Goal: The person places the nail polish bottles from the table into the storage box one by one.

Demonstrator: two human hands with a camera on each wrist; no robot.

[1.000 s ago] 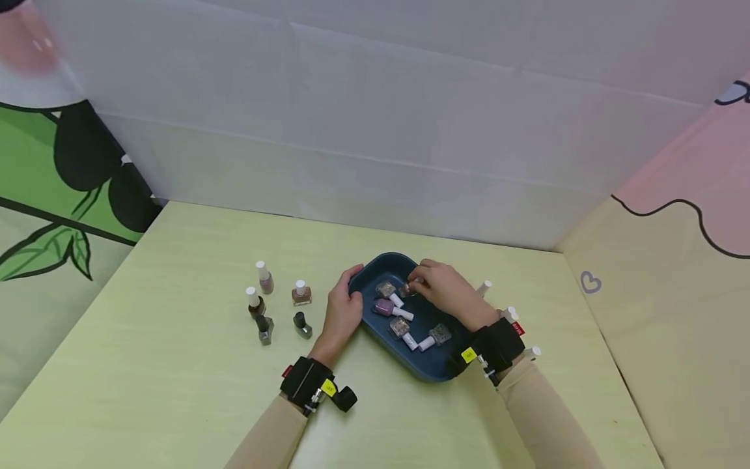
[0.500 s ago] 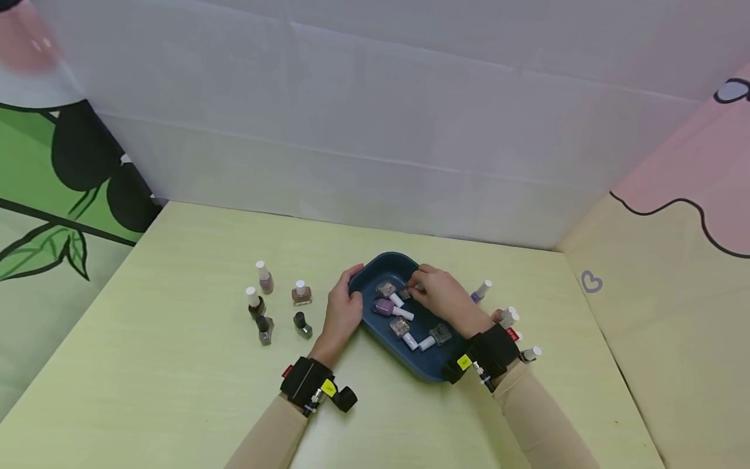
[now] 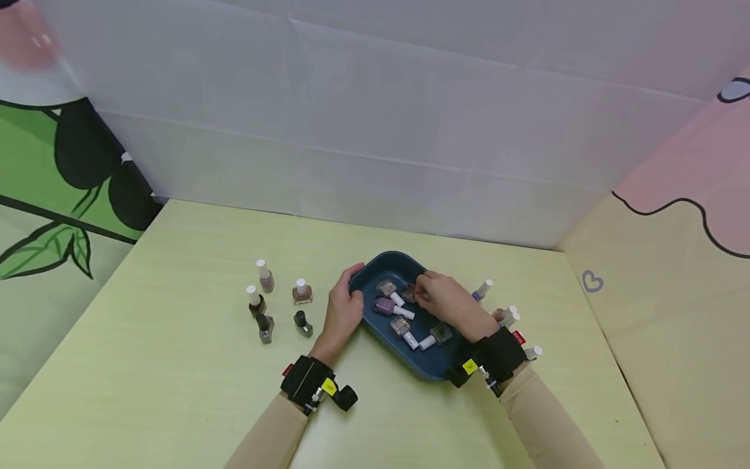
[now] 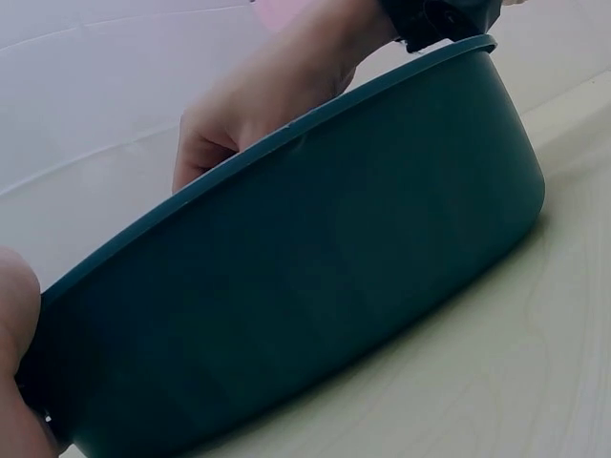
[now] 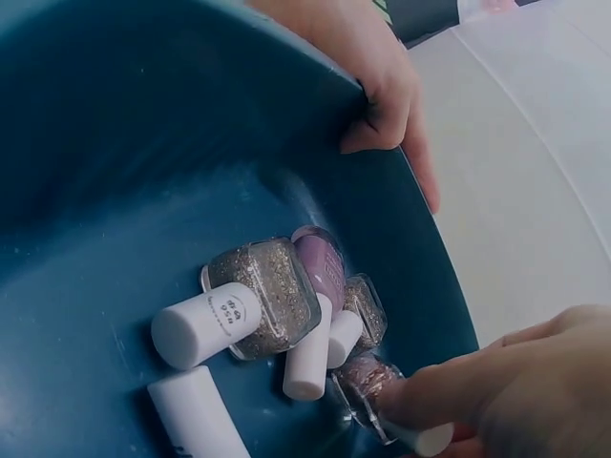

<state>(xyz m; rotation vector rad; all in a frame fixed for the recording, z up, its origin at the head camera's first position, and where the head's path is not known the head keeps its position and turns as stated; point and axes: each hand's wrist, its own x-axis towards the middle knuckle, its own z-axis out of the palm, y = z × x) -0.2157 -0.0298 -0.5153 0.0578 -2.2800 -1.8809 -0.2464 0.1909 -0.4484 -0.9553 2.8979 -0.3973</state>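
Observation:
My left hand [image 3: 344, 311] grips the left side of a dark blue tray [image 3: 391, 262], thumb at the rim. Inside the tray, my right hand [image 3: 448, 301] pinches a glittery nail polish bottle [image 5: 366, 384] by its body; its white cap [image 5: 431, 439] is partly hidden under the fingers. Around it lie a purple nail polish bottle [image 3: 383, 306] and several glitter ones, including one [image 3: 400, 326] near the front wall and a darker one [image 3: 441, 333] to the right. From the left wrist view, the tray's outer wall [image 4: 315, 239] hides the right fingertips.
Left of the tray, several nail polish bottles stand on the pale table [image 3: 176, 365], among them a pinkish-brown one [image 3: 301, 296] and a black-capped one [image 3: 303, 324]. More white-capped bottles, one purple [image 3: 482, 290], stand behind the right wrist. A pale wall [image 3: 375, 143] closes the back.
My right hand has shifted slightly toward the tray's near right within the tray, and the pinched bottle shows more now. The left hand and tray stay in place.

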